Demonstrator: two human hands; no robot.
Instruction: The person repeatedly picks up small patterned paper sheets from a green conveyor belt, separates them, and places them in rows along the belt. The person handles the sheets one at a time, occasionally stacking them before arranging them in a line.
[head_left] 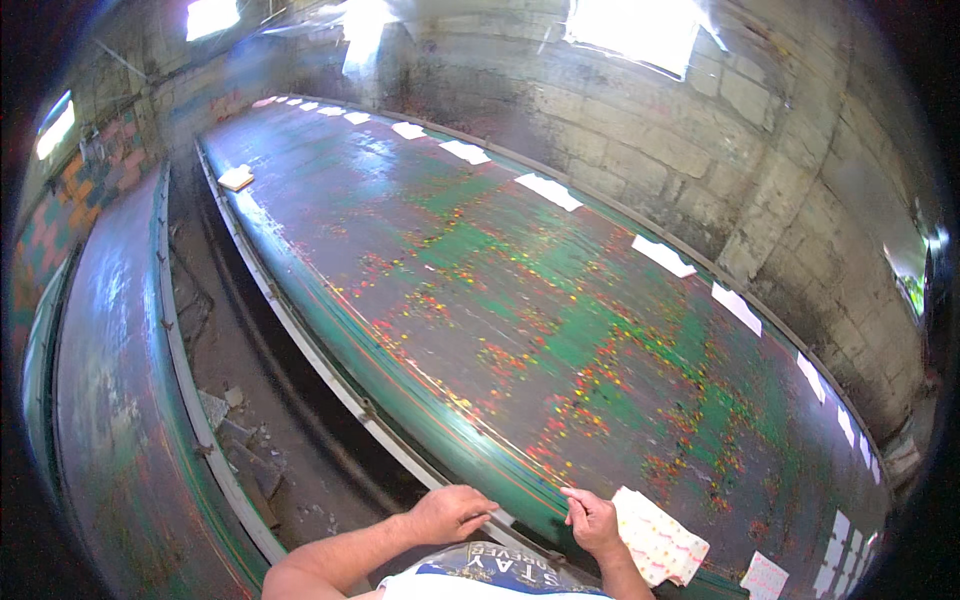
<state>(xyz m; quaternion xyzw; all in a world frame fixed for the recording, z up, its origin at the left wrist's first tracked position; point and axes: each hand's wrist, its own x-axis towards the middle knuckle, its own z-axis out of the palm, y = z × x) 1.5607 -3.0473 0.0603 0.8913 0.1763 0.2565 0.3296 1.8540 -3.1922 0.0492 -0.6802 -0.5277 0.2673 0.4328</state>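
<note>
In front of me stretches a long printing table [480,330], its green and dark surface speckled with red, yellow and orange dots. My left hand [455,513] hovers at the near rail, fingers curled and drawn together. Whether it holds anything is hidden. To its right, my right hand [592,522] is at the table's near edge with thumb and index finger pinched. Anything in that pinch is too small to make out. Just right of this hand lies a folded cloth [657,537], white to cream with pink and yellow marks.
White sheets [548,191] line the far edge. A pale block [236,178] sits at the table's far left end, and a small card [765,577] lies near right. Another long table [115,400] runs along the left, with a rubble-strewn gap [250,440] between. Block walls [620,130] stand behind.
</note>
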